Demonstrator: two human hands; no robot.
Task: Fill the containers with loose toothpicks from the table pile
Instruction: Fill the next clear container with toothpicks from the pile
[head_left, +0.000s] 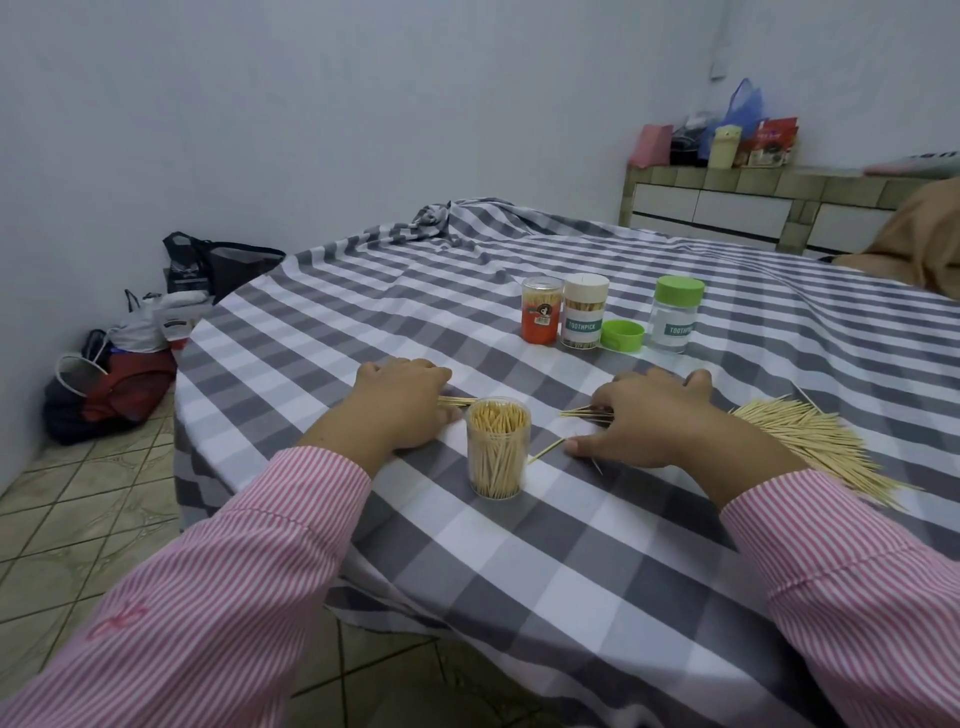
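Pink-striped sleeves (218, 587) enter from the bottom edge, one on each side, both forearms lying over the near rim of the round table under a grey-and-white checked tablecloth (597, 561). Left hand (402, 402): palm down, fingers curled over a small bundle of toothpicks (458, 400) whose tips stick out toward the open container. Right hand (652, 418): palm down, fingers bent over a few loose toothpicks (584, 413) pinned on the cloth; one more stick lies at the thumb tip. Open clear container (497, 449) stands upright between the two hands, just beside the left one, lidless, packed nearly full with upright toothpicks. Main toothpick pile (815, 447) fans out just right of the right wrist, close to the table's near-right edge. Bare cloth lies between the hands and the far row. Far row, well apart: orange container (541, 317), white-capped container labelled TOOTHPICK (584, 312) touching it, loose green lid (622, 335), green-capped clear container (675, 314). Bags (114, 384) sit on the tiled floor at left.
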